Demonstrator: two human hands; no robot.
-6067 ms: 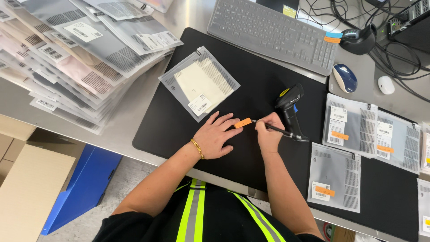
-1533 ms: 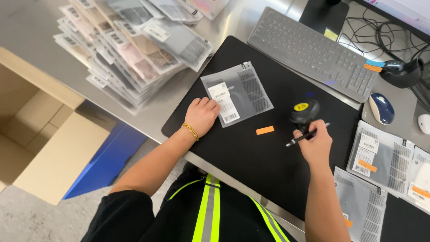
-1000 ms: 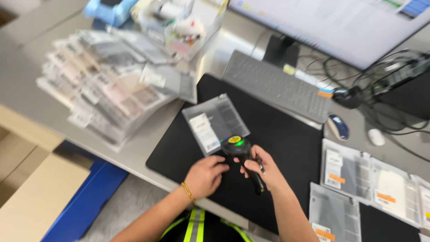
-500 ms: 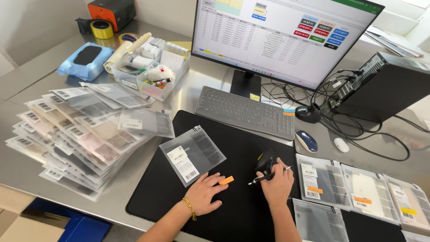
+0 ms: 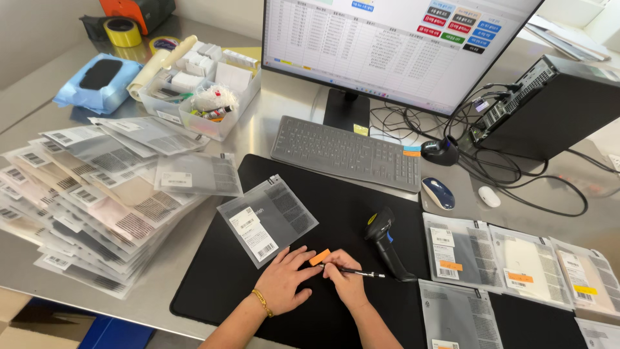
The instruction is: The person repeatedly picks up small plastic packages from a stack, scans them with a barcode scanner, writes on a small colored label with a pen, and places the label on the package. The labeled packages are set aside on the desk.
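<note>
The left hand [image 5: 287, 281] lies flat on the black mat [image 5: 336, 213], its fingers [image 5: 303, 258] spread and loose, the tips touching the small orange label [image 5: 320, 257] that sits on the mat between both hands; the right hand [image 5: 349, 284] is just beside it, its fingers pressed together and pinching a black pen [image 5: 361, 273], whose tip points toward the label; the pen's far end reaches to the base of the black handheld scanner [image 5: 387, 242], which stands just right of the hands; up and left of the label a clear plastic pouch [image 5: 266, 220] with a white sticker lies tilted on the mat; a large pile of similar pouches [image 5: 90, 194] covers the steel counter [image 5: 271, 110] on the left; more pouches with orange labels [image 5: 510, 258] lie in a row on the right; behind the mat are a grey keyboard [image 5: 349, 152], a monitor [image 5: 394, 45], a blue mouse [image 5: 438, 192] and a black computer case [image 5: 549, 106]; a clear bin of supplies [image 5: 200, 90] stands at the back left
</note>
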